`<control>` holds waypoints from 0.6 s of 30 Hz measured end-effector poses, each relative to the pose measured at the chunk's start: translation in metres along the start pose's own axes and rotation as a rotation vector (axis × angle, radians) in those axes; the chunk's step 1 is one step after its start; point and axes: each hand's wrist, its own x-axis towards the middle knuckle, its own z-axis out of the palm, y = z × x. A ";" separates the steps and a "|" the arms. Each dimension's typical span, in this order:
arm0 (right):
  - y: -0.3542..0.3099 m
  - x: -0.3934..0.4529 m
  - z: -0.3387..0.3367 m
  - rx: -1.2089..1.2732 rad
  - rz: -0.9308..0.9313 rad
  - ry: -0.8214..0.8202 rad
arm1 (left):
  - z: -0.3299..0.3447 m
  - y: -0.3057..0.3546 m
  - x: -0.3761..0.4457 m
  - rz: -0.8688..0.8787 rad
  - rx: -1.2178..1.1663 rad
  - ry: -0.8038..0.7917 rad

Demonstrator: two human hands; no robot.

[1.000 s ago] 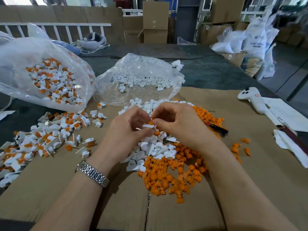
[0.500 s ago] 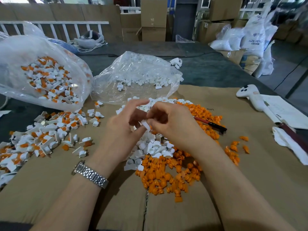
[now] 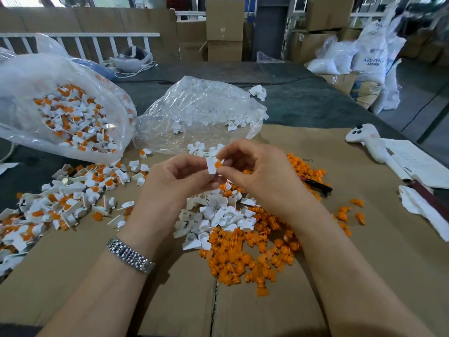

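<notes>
Both hands sit higher than before, above the parts pile (image 3: pixel 226 222). Left hand (image 3: pixel 175 183) pinches a white clip (image 3: pixel 211 166); right hand (image 3: pixel 257 176) pinches an orange plug (image 3: pixel 218 164) against it. Cardboard sheet (image 3: pixel 73 276) covers grey table (image 3: pixel 303 103); cartons (image 3: pixel 224 27), sacks (image 3: pixel 369 57) behind.

This is a small-parts assembly floor in a factory or warehouse. A flattened cardboard sheet (image 3: pixel 364 263) covers the bench under the grip, and it is heaped just below the grip with loose white clips (image 3: pixel 218 215) and orange plugs (image 3: pixel 243 259). Left of the grip, a clear plastic bag (image 3: pixel 24 98) holds white-and-orange pieces in bulk. Far behind it stand stacked cardboard cartons (image 3: pixel 224 20), and far to its right sit white sacks (image 3: pixel 371 52) printed ABS resin.
</notes>
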 end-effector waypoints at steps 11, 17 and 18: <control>0.000 -0.001 0.004 -0.151 -0.108 0.021 | 0.002 -0.001 0.004 -0.149 -0.216 0.018; -0.001 -0.001 0.004 -0.121 -0.089 -0.041 | 0.001 0.001 0.005 -0.187 -0.163 0.041; 0.000 0.000 0.001 -0.102 -0.065 -0.044 | 0.001 0.001 0.005 -0.191 -0.168 0.047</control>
